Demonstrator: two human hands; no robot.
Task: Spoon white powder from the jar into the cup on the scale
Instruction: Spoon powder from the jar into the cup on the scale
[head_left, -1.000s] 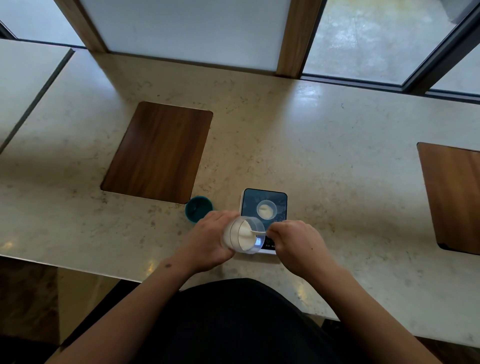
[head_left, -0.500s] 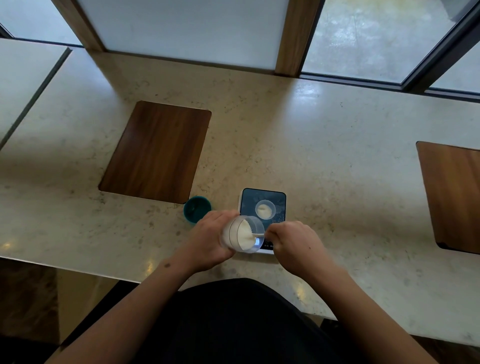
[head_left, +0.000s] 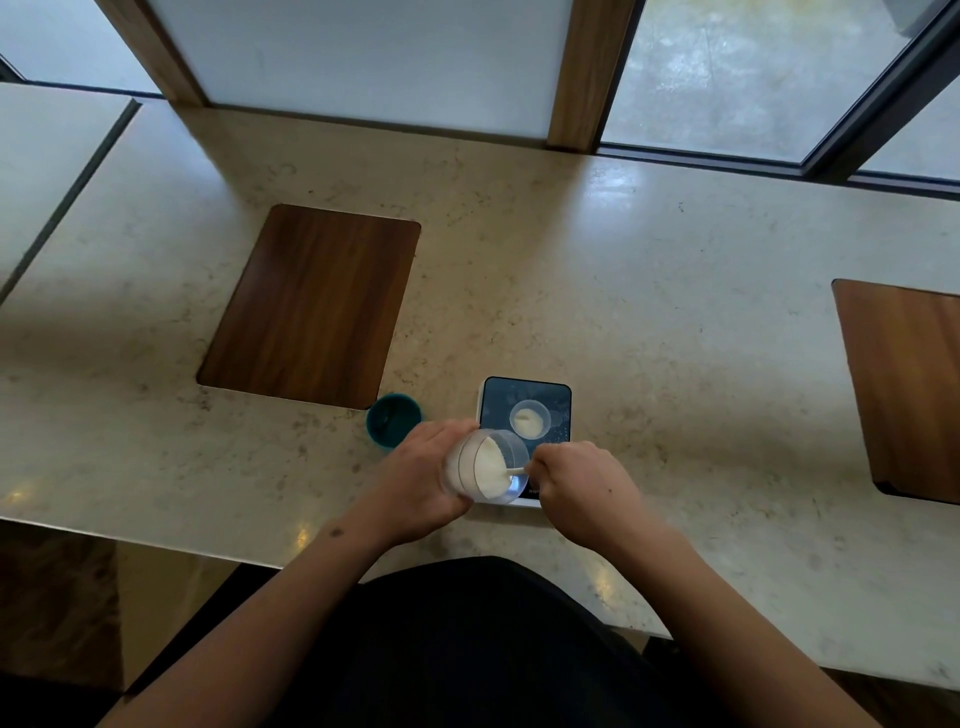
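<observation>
Head-camera view of the scooping step. Your left hand (head_left: 415, 478) is wrapped around the clear jar (head_left: 480, 467), holding it tilted with its mouth turned toward your right hand (head_left: 582, 483) — the white powder (head_left: 488, 465) lies banked against the jar's lower side. Your right hand is closed on the handle of a small white spoon (head_left: 511, 472), whose bowl end reaches into the jar mouth and is lost in the powder; whether it is loaded cannot be told.

The cup (head_left: 530, 418) stands on the dark platform of the scale (head_left: 524, 400), just beyond the jar and both hands, already holding a small mound of powder. The relation that governs the coming move: the cup lies directly away from you, past the jar's rim, and your right hand is the nearer one — so the spoon probably has to back out along its own handle axis, then travel forward over the rim to the cup. A teal lid (head_left: 393, 420) rests on the counter (head_left: 675, 312), left of the scale.
</observation>
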